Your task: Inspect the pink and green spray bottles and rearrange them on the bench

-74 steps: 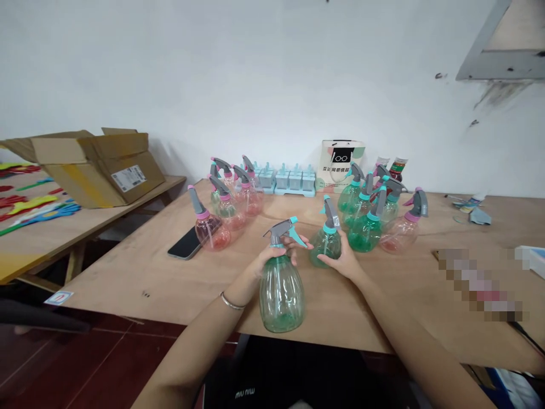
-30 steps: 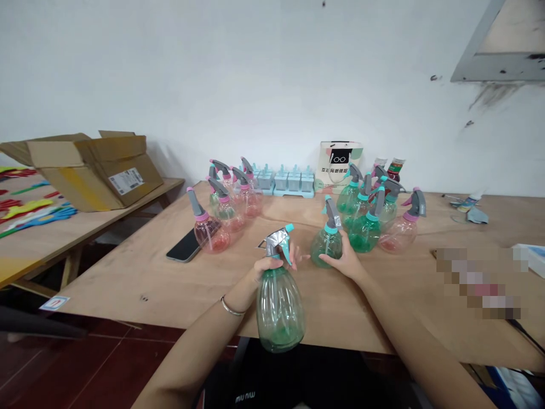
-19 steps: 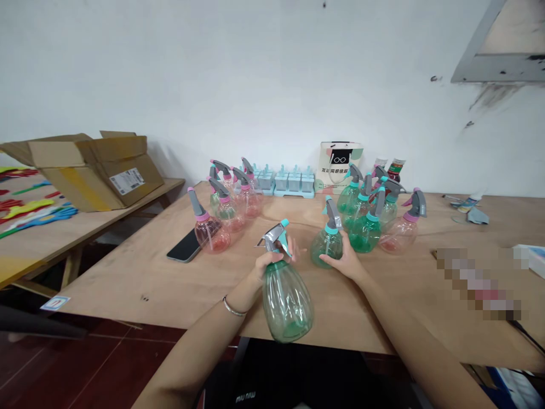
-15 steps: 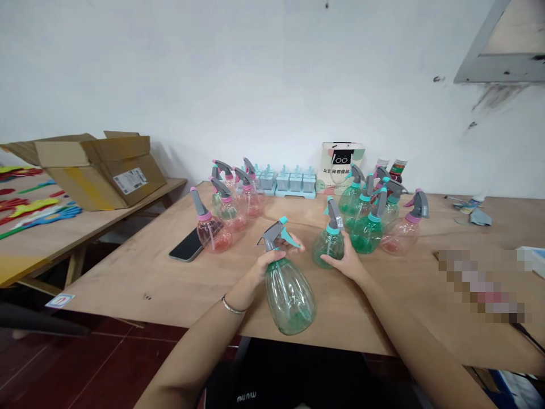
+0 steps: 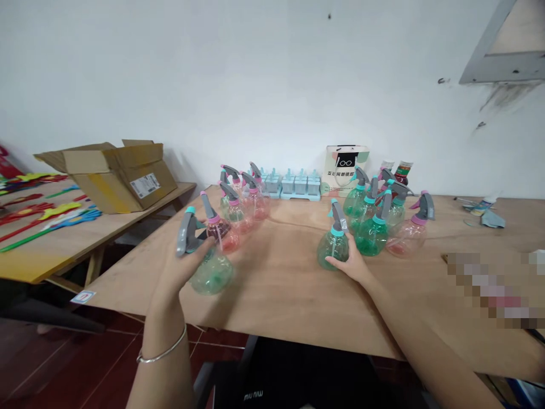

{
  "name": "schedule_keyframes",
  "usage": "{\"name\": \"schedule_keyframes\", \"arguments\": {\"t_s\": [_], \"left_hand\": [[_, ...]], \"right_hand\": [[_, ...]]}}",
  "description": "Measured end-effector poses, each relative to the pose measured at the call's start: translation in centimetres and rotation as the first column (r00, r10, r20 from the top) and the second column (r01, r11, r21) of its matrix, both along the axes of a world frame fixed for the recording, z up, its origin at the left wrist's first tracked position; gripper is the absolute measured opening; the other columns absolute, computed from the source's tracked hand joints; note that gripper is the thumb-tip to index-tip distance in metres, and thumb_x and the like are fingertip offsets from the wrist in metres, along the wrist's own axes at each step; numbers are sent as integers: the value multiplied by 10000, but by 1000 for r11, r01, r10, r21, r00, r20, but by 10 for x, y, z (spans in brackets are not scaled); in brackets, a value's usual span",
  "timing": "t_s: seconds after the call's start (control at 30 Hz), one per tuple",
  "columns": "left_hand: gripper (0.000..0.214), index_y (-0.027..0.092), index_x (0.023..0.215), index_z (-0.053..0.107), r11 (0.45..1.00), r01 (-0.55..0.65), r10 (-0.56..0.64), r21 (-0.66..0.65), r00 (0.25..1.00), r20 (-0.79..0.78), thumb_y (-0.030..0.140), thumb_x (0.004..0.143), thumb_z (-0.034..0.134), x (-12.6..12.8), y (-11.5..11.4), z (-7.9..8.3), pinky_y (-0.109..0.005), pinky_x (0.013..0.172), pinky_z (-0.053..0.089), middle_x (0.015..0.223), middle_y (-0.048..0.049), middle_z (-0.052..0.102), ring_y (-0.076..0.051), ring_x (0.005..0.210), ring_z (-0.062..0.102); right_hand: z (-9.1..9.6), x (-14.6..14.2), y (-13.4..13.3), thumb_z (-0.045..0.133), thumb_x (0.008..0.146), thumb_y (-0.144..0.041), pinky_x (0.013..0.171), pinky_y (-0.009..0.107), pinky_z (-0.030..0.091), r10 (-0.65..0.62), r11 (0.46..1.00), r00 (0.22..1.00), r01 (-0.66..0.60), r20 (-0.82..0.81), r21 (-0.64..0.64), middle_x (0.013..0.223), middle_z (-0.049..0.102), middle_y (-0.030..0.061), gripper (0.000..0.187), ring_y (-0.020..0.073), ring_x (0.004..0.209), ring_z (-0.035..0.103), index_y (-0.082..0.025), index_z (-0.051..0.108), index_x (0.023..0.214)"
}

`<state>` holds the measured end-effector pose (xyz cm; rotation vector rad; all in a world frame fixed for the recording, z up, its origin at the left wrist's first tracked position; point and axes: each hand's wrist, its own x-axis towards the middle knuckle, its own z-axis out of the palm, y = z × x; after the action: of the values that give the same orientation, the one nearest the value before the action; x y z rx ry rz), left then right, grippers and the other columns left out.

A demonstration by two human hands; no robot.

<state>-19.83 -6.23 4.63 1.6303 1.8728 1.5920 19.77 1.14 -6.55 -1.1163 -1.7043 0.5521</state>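
- L hand (image 5: pixel 181 271) had swung left w/ green sprayer (image 5: pixel 213 276), gripped round neck, ending just beside nearest pink sprayer (image 5: pixel 230 238).
- R hand (image 5: pixel 354 263) clasped 2nd green sprayer (image 5: pixel 332 250), upright on table (image 5: pixel 289 284).
- Risk: careless swing cd've knocked pink one over.
- Legible: "miu miu", upside down, on black fabric (image 5: pixel 298 369); bag (image 5: pixel 346 177) print partly hidden; box label (image 5: pixel 145 185) too small.

Both forearms (image 5: pixel 426 335) are showing bare, a thin, silver-coloured bangle (image 5: pixel 164 355) is circling the left one near the wrist, and a black garment (image 5: pixel 306 369) is bearing small, pale, upside-down lettering (image 5: pixel 253 396).
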Motion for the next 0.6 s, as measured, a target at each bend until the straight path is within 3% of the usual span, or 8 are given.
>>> {"name": "schedule_keyframes", "arguments": {"t_s": [0.1, 0.23, 0.5, 0.6], "left_hand": [[445, 208, 1087, 576, 992, -122, 125, 35, 989, -79, 444, 719, 655, -21, 9, -17, -352, 651, 515, 834, -14, 586, -177, 666, 560], [473, 190, 1083, 570, 981, -155, 169, 118, 979, -116, 475, 711, 638, -28, 26, -37, -379, 750, 520, 985, -45, 587, -164, 716, 543], [395, 178, 1020, 586, 927, -251, 285, 277, 955, -88, 429, 729, 674, -23, 33, -48, -423, 948, 474, 997, -74, 537, -255, 1007, 568], [507, 165, 1123, 557, 910, -274, 305, 312, 951, -53, 463, 731, 679, -21, 34, -52, -422, 940, 473, 1066, -94, 558, -267, 1052, 559]], "right_hand": [[-2, -1, 1, 774, 665, -508, 1104, 523, 386, -11, 1000, 1000, 11, -6, 6, 1378, 509, 164, 910, 340, 1297, 495, -207, 316, 1391], [-4, -1, 1, 768, 673, -511, 1101, 524, 389, -5, 1000, 1000, 5, -18, 1, 1377, 513, 158, 911, 331, 1285, 510, -213, 307, 1400], [-2, 0, 0, 758, 710, -482, 1151, 500, 329, 22, 999, 1000, -22, 3, 33, 1476, 430, 144, 944, 305, 1376, 419, -235, 247, 1465], [0, -1, -1, 757, 710, -483, 1168, 494, 297, 38, 999, 999, -38, -3, 38, 1524, 368, 134, 986, 301, 1419, 354, -246, 206, 1493]]}}
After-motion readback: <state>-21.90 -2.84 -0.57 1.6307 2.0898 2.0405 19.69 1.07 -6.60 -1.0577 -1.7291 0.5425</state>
